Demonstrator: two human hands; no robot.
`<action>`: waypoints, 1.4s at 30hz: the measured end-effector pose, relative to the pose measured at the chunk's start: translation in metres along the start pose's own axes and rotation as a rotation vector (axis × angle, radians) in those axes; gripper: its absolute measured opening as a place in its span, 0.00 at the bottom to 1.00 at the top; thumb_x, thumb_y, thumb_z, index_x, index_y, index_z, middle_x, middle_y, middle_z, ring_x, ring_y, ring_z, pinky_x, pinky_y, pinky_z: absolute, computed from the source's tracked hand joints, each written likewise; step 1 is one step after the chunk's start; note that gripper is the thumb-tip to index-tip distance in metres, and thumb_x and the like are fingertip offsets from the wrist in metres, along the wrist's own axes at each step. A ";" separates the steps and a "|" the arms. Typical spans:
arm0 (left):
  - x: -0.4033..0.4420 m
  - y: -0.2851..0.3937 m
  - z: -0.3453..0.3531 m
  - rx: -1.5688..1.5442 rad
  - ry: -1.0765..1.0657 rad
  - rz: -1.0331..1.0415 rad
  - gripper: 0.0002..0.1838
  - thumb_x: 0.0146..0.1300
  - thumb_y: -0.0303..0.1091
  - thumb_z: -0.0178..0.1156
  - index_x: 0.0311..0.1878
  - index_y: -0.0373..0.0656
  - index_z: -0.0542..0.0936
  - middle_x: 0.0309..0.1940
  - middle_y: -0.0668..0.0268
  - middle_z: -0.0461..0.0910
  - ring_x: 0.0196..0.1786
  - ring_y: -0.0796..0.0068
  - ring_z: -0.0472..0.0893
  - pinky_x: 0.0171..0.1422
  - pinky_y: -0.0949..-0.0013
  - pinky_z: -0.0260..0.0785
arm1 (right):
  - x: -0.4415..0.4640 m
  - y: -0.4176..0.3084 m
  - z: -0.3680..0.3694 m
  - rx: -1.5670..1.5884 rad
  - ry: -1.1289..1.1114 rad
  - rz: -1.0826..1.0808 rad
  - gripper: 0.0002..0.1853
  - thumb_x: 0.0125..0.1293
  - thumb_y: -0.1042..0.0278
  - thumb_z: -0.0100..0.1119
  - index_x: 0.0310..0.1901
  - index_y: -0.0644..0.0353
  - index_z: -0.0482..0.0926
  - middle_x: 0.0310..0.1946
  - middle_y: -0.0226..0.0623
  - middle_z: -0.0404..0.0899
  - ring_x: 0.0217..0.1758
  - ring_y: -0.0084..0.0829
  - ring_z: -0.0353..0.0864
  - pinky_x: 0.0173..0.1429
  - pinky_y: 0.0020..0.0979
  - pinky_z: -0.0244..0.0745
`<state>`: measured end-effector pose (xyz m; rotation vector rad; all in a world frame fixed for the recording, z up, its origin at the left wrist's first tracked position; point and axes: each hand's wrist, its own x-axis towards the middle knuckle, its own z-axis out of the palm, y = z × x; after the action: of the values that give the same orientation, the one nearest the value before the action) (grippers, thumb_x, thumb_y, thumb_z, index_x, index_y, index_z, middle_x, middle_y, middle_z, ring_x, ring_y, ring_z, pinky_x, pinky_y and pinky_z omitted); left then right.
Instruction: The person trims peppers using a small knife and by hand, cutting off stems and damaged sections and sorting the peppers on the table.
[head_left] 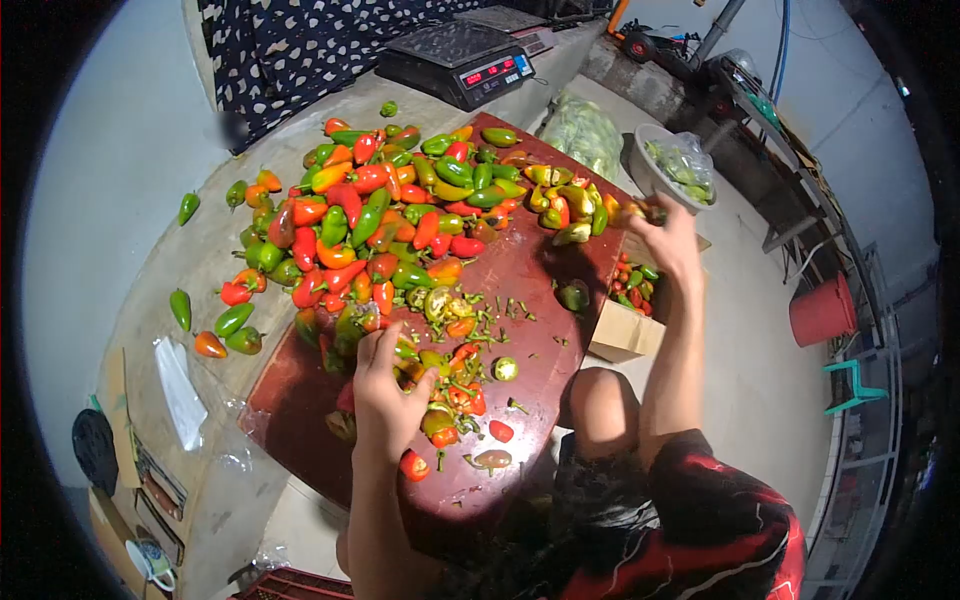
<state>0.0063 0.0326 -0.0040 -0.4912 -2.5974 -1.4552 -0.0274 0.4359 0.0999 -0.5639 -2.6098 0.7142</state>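
My left hand [392,385] rests among peppers and cut pieces at the near left of the red board [520,270], its thumb and fingers apart; nothing held shows in it. Out over the board's right edge, my right hand [665,235] has its fingers curled round a dark pepper [655,214], above a cardboard box [622,333] of small red and green peppers. A large heap of red, orange and green peppers [370,215] covers the board's far left. Cut pepper tops [437,304] and stem bits lie between my hands. Yellow-green peppers [572,200] sit near the right edge.
A digital scale [470,70] stands at the back on the concrete ledge. A bag of greens [585,135] and a white basin [650,170] are on the floor at the right, with a red bucket [823,312] farther off. Loose peppers [233,319] lie at the left.
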 end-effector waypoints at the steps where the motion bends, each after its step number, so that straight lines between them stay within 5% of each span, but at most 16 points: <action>1: 0.001 0.001 -0.002 0.004 0.003 0.000 0.36 0.46 0.20 0.73 0.63 0.35 0.72 0.51 0.51 0.73 0.54 0.49 0.76 0.59 0.56 0.71 | 0.005 0.014 -0.005 -0.216 0.088 0.056 0.23 0.57 0.57 0.68 0.48 0.68 0.81 0.38 0.46 0.87 0.44 0.39 0.88 0.51 0.39 0.80; 5: 0.002 0.003 -0.001 -0.012 0.011 0.026 0.32 0.46 0.20 0.73 0.59 0.33 0.74 0.51 0.50 0.74 0.55 0.47 0.76 0.60 0.55 0.71 | 0.024 0.057 0.005 -0.557 0.192 0.190 0.26 0.56 0.54 0.70 0.52 0.65 0.82 0.45 0.52 0.87 0.50 0.47 0.87 0.54 0.44 0.80; 7: 0.003 0.000 0.000 0.001 0.013 0.041 0.32 0.46 0.20 0.73 0.58 0.33 0.75 0.51 0.50 0.74 0.56 0.47 0.76 0.60 0.55 0.71 | 0.033 0.059 0.031 -0.304 0.040 -0.013 0.25 0.56 0.60 0.72 0.54 0.62 0.81 0.45 0.53 0.85 0.51 0.53 0.84 0.57 0.47 0.79; 11: 0.003 -0.004 -0.002 0.076 0.029 0.076 0.31 0.46 0.19 0.73 0.57 0.35 0.77 0.49 0.52 0.77 0.48 0.52 0.80 0.52 0.59 0.75 | 0.056 0.002 0.114 -0.141 -0.168 -0.343 0.25 0.57 0.63 0.71 0.56 0.62 0.80 0.47 0.52 0.85 0.52 0.50 0.85 0.58 0.46 0.79; 16: 0.002 -0.007 -0.006 0.054 0.027 0.061 0.29 0.48 0.21 0.73 0.57 0.34 0.77 0.47 0.51 0.78 0.47 0.53 0.81 0.52 0.59 0.75 | 0.073 -0.050 0.190 -0.223 -0.310 -0.352 0.34 0.55 0.69 0.71 0.66 0.53 0.74 0.59 0.60 0.74 0.62 0.57 0.77 0.67 0.45 0.74; 25: 0.000 -0.001 -0.011 0.073 0.003 -0.002 0.26 0.53 0.25 0.71 0.56 0.32 0.78 0.48 0.49 0.78 0.48 0.49 0.81 0.55 0.57 0.74 | 0.069 -0.035 0.208 -0.066 -0.303 -0.413 0.30 0.54 0.70 0.74 0.61 0.62 0.77 0.52 0.55 0.80 0.60 0.54 0.79 0.64 0.46 0.74; 27: 0.002 0.000 -0.010 0.065 0.011 -0.014 0.26 0.53 0.25 0.70 0.57 0.32 0.78 0.48 0.49 0.78 0.47 0.50 0.81 0.55 0.57 0.75 | 0.055 -0.029 0.209 0.313 -0.150 -0.488 0.29 0.57 0.68 0.74 0.60 0.65 0.77 0.42 0.47 0.84 0.50 0.45 0.84 0.56 0.42 0.78; 29: 0.003 -0.001 -0.009 0.064 0.010 -0.033 0.27 0.53 0.25 0.70 0.58 0.33 0.78 0.47 0.49 0.78 0.46 0.51 0.81 0.54 0.57 0.75 | 0.016 -0.063 0.175 0.623 -0.435 -0.085 0.26 0.65 0.62 0.71 0.61 0.62 0.76 0.28 0.28 0.77 0.25 0.21 0.73 0.29 0.27 0.66; 31: 0.004 -0.004 -0.005 0.014 0.025 -0.011 0.30 0.53 0.25 0.71 0.61 0.34 0.76 0.47 0.51 0.79 0.44 0.55 0.82 0.52 0.60 0.76 | -0.015 -0.082 0.155 0.873 -0.670 0.081 0.22 0.72 0.57 0.65 0.60 0.61 0.76 0.28 0.27 0.75 0.21 0.19 0.69 0.23 0.24 0.62; 34: 0.006 0.009 -0.010 -0.077 0.004 -0.118 0.32 0.54 0.26 0.71 0.64 0.36 0.75 0.48 0.54 0.80 0.43 0.63 0.82 0.50 0.65 0.76 | -0.042 -0.094 0.149 1.092 -0.927 0.109 0.17 0.77 0.53 0.55 0.47 0.61 0.77 0.30 0.31 0.78 0.20 0.18 0.66 0.21 0.22 0.59; 37: 0.008 0.007 -0.012 -0.263 0.022 -0.197 0.34 0.57 0.28 0.72 0.68 0.39 0.72 0.49 0.58 0.80 0.45 0.69 0.81 0.50 0.68 0.75 | -0.057 -0.106 0.138 1.228 -1.154 0.127 0.22 0.76 0.46 0.54 0.49 0.61 0.77 0.35 0.42 0.85 0.19 0.16 0.65 0.20 0.20 0.57; 42: 0.014 0.010 -0.011 -0.555 0.024 -0.121 0.34 0.62 0.34 0.70 0.69 0.36 0.70 0.53 0.59 0.80 0.51 0.70 0.80 0.56 0.67 0.73 | -0.081 -0.114 0.147 1.270 -1.379 0.109 0.26 0.74 0.44 0.55 0.44 0.66 0.79 0.29 0.42 0.81 0.18 0.17 0.66 0.20 0.21 0.56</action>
<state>-0.0040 0.0314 0.0137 -0.3650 -2.2093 -2.2134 -0.0564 0.2502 0.0245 0.3718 -2.0863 3.1997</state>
